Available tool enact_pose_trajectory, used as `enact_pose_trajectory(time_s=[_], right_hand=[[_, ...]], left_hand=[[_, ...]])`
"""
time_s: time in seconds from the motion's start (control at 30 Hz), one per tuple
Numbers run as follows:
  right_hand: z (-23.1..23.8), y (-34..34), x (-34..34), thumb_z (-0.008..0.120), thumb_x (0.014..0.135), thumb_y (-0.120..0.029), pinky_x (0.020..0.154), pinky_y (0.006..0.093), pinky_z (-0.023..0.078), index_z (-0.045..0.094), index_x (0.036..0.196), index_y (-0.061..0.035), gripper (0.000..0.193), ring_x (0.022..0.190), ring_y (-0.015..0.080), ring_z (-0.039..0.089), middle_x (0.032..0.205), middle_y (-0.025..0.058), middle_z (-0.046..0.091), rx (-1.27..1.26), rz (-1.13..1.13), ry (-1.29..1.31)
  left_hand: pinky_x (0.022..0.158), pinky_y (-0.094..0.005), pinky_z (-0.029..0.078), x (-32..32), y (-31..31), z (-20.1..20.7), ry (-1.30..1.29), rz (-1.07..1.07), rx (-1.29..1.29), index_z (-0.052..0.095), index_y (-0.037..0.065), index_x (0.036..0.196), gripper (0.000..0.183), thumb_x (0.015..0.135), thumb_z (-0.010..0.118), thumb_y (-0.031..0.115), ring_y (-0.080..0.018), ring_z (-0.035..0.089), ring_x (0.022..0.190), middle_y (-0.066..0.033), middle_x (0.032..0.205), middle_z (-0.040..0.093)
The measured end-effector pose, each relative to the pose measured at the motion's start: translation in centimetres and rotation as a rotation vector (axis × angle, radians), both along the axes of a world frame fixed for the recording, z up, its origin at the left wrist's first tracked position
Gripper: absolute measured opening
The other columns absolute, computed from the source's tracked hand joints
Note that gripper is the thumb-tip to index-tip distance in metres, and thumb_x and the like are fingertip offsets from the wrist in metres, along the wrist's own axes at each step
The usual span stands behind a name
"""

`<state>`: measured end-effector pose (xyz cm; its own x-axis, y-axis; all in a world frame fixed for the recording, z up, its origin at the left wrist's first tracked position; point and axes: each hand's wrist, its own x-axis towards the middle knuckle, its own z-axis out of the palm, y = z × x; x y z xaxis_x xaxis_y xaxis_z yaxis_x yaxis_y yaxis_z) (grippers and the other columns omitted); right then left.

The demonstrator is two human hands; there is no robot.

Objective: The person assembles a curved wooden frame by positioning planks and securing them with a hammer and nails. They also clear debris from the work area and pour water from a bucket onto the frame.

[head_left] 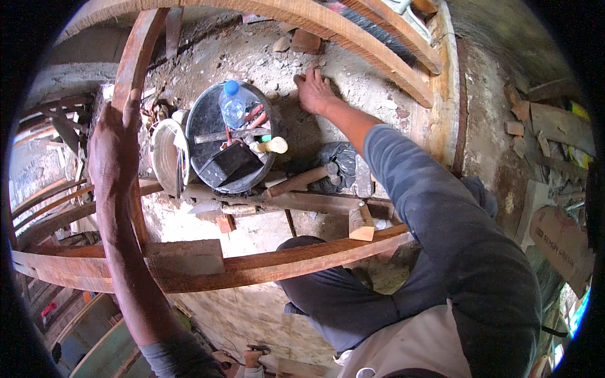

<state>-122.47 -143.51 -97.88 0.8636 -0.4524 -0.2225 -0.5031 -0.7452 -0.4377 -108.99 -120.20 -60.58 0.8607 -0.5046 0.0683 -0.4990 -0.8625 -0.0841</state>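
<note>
Big brown wooden frame (296, 259) across the scene — long bent sides near and far, straight bar (137, 63) at left, rough lined grain. Beneath it, dusty gray floor (368, 79) with crumbly bits. Left of the middle, smooth round black tub (203, 118). Left hand (115, 142) closed around the bar. Right hand (315, 93) on the far floor, partly open — can't tell if holding anything.
</note>
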Motion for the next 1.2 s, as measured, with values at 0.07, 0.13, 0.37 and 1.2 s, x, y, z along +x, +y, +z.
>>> enact_pose_trajectory(time_s=[0.07, 0.13, 0.37, 1.2], right_hand=[[0.4, 0.1, -0.4, 0.049, 0.102, -0.018, 0.118, 0.0621, 0.03, 0.056, 0.14, -0.0133, 0.04, 0.147, 0.0453, 0.031, 0.154, 0.0261, 0.034, 0.04, 0.02, 0.032], [1.0, -0.1, -0.9, 0.048, 0.102, -0.02, 0.116, 0.0622, 0.031, 0.059, 0.137, -0.013, 0.037, 0.143, 0.0457, 0.037, 0.149, 0.0266, 0.04, 0.057, 0.026, 0.075], [6.2, -0.1, -7.4, 0.079, 0.079, -0.036, 0.104, 0.0563, 0.046, 0.06, 0.133, -0.0111, 0.062, 0.13, 0.0458, 0.05, 0.137, 0.0246, 0.052, 0.158, 0.087, 0.029], [13.3, -24.7, -41.1, 0.063, 0.1, -0.028, 0.086, 0.0345, 0.059, 0.06, 0.123, -0.0034, 0.033, 0.076, 0.0159, 0.063, 0.092, 0.0048, 0.063, 0.891, -1.11, -0.61]], left_hand=[[0.082, -0.0564, 0.05, -0.1, -0.1, 0.0, -0.028, -0.04, -0.003, 0.063, -0.003, 0.108, 0.069, 0.103, 0.045, 0.064, -0.0481, 0.067, 0.095, -0.0311, 0.095, 0.068], [0.083, -0.0566, 0.051, -0.3, -0.2, 0.0, -0.09, -0.066, 0.002, 0.063, -0.003, 0.108, 0.069, 0.103, 0.045, 0.064, -0.0482, 0.068, 0.096, -0.0316, 0.094, 0.069], [0.087, -0.0575, 0.051, -0.2, 0.1, 0.2, 0.031, -0.015, -0.041, 0.063, -0.004, 0.116, 0.069, 0.103, 0.046, 0.062, -0.0507, 0.066, 0.104, -0.0348, 0.103, 0.068], [0.083, -0.0589, 0.052, -0.4, 0.0, -0.1, -0.023, -0.036, -0.038, 0.059, -0.004, 0.112, 0.069, 0.102, 0.046, 0.063, -0.0525, 0.067, 0.099, -0.0358, 0.099, 0.069]])
